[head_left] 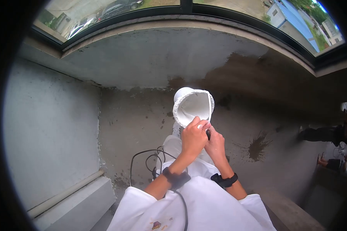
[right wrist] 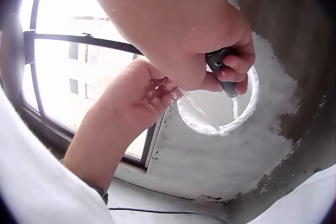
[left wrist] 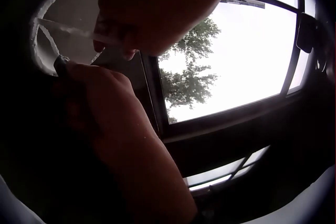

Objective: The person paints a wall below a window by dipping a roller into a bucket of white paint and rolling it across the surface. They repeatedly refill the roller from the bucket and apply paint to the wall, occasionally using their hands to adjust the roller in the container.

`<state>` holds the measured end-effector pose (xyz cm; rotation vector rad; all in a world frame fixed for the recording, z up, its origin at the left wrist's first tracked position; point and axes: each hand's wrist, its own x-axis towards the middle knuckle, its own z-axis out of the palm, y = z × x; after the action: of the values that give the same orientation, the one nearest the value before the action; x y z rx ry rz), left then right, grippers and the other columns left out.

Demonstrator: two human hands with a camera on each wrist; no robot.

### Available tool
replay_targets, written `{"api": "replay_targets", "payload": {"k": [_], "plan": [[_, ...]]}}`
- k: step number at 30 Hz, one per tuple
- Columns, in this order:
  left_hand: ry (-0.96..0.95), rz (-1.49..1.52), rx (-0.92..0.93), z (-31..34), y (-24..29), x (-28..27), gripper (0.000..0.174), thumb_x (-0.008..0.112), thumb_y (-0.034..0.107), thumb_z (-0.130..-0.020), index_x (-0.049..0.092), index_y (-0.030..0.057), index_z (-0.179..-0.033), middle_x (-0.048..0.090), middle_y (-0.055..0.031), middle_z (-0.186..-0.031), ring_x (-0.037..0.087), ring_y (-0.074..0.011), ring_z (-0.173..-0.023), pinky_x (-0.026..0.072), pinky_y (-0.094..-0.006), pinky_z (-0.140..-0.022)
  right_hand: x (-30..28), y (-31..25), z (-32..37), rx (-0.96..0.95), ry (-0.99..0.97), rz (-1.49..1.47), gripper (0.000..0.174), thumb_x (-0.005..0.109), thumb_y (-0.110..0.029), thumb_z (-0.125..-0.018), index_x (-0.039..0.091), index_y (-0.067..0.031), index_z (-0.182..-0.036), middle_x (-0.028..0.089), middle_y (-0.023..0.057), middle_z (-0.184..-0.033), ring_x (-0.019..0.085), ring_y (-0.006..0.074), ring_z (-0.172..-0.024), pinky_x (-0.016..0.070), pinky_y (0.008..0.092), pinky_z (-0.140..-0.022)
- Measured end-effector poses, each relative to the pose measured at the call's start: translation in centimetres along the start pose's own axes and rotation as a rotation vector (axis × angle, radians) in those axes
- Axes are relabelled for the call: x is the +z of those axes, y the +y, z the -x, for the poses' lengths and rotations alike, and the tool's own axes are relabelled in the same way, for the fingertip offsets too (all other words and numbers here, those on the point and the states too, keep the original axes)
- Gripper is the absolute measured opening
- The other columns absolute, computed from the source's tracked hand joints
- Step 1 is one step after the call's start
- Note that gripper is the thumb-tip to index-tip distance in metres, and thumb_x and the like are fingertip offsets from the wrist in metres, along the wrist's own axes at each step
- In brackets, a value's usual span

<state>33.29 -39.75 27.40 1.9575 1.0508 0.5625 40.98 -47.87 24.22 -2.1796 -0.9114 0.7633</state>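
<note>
A white round container with a rough, crusted rim faces up in front of the person. At its near rim, the left hand pinches a thin white strip that reaches across the opening. Close beside it, the right hand grips a black handle; a white-coated narrow part extends from this handle into the container. In the left wrist view the left hand is above the right hand. White residue marks the left fingers.
Windows and a grey wall with a dark wet patch lie ahead. A pipe runs along a ledge at left. Black cable loops beside the person's leg. Dark splashes mark the floor; other people appear at far right.
</note>
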Motion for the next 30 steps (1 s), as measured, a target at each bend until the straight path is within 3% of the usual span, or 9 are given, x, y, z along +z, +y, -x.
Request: {"api": "replay_targets", "payload": {"k": [6,12,15,18,19,22,23,26,30], "plan": [[0.015,-0.071,0.078,1.6,2.4,-1.0,0.011,0.062,0.013,-0.091,0.073,0.0098,-0.091,0.062,-0.0081,-0.085,0.065,-0.0326,-0.076,0.0500,-0.0429,-0.068,0.3,-1.1,2.1,-0.090,0.080,-0.154,0.037,0.066,-0.017,-0.087,0.062,-0.0009,-0.120,0.070,0.0215,-0.085,0.068,0.0407,-0.081,0.0529,0.0462,-0.071],[-0.019,-0.090,0.090,2.2,3.0,-1.9,0.014,0.060,0.011,-0.090,0.073,0.0087,-0.092,0.063,-0.0095,-0.086,0.065,-0.0335,-0.077,0.0506,-0.0428,-0.070,1.1,-0.5,3.2,-0.102,0.150,-0.307,0.026,0.064,-0.017,-0.089,0.065,0.0006,-0.108,0.069,0.0223,-0.083,0.069,0.0407,-0.081,0.0525,0.0468,-0.071],[-0.031,-0.177,0.130,2.0,2.0,-1.1,0.015,0.064,0.015,-0.092,0.074,0.0050,-0.098,0.068,-0.0061,-0.085,0.069,-0.0228,-0.073,0.0521,-0.0345,-0.067,0.8,-1.0,3.5,-0.088,0.173,-0.377,0.023,0.064,-0.017,-0.091,0.065,0.0002,-0.105,0.070,0.0223,-0.084,0.069,0.0409,-0.082,0.0522,0.0468,-0.070],[-0.113,-0.076,-0.062,2.0,1.7,-1.6,0.016,0.063,0.015,-0.094,0.073,0.0048,-0.101,0.069,-0.0065,-0.080,0.068,-0.0158,-0.070,0.0518,-0.0319,-0.065,0.7,-0.8,4.2,-0.106,0.204,-0.385,0.023,0.065,-0.019,-0.092,0.066,-0.0004,-0.106,0.070,0.0223,-0.084,0.068,0.0410,-0.082,0.0521,0.0463,-0.070],[-0.146,-0.072,-0.068,1.8,2.0,-2.0,0.016,0.060,0.014,-0.095,0.071,0.0023,-0.097,0.065,-0.0039,-0.072,0.062,-0.0091,-0.066,0.0498,-0.0284,-0.061,0.6,-0.5,4.5,-0.117,0.212,-0.375,0.023,0.065,-0.019,-0.092,0.066,-0.0006,-0.106,0.069,0.0224,-0.084,0.068,0.0411,-0.082,0.0521,0.0461,-0.070],[-0.225,0.133,-0.256,1.5,2.9,-2.1,0.016,0.059,0.015,-0.094,0.072,0.0056,-0.095,0.070,-0.0073,-0.075,0.067,-0.0159,-0.068,0.0502,-0.0311,-0.064,-0.3,-0.2,5.3,-0.048,0.169,-0.417,0.025,0.066,-0.021,-0.092,0.066,0.0001,-0.107,0.070,0.0231,-0.085,0.069,0.0409,-0.082,0.0523,0.0460,-0.071],[-0.242,0.178,-0.257,1.4,2.4,-1.9,0.017,0.058,0.015,-0.094,0.071,0.0047,-0.095,0.069,-0.0052,-0.072,0.064,-0.0091,-0.067,0.0493,-0.0281,-0.062,-0.3,-0.2,5.4,-0.036,0.162,-0.419,0.026,0.066,-0.020,-0.092,0.066,0.0007,-0.106,0.070,0.0231,-0.085,0.069,0.0406,-0.081,0.0527,0.0451,-0.071],[-0.230,0.165,-0.200,1.2,3.3,-2.2,0.017,0.056,0.012,-0.098,0.067,-0.0004,-0.094,0.060,-0.0009,-0.076,0.055,-0.0076,-0.065,0.0499,-0.0258,-0.061,0.0,-0.2,5.3,-0.011,0.168,-0.424,0.026,0.067,-0.019,-0.091,0.066,0.0021,-0.107,0.071,0.0230,-0.087,0.070,0.0394,-0.081,0.0534,0.0430,-0.072],[-0.115,0.392,-0.195,-0.1,3.2,-1.6,0.017,0.055,0.011,-0.099,0.067,-0.0007,-0.095,0.059,-0.0006,-0.079,0.057,-0.0080,-0.067,0.0578,-0.0283,-0.065,0.3,0.8,5.8,0.028,0.193,-0.403,0.026,0.065,-0.018,-0.092,0.065,0.0026,-0.108,0.071,0.0236,-0.089,0.070,0.0393,-0.084,0.0536,0.0440,-0.075]]}}
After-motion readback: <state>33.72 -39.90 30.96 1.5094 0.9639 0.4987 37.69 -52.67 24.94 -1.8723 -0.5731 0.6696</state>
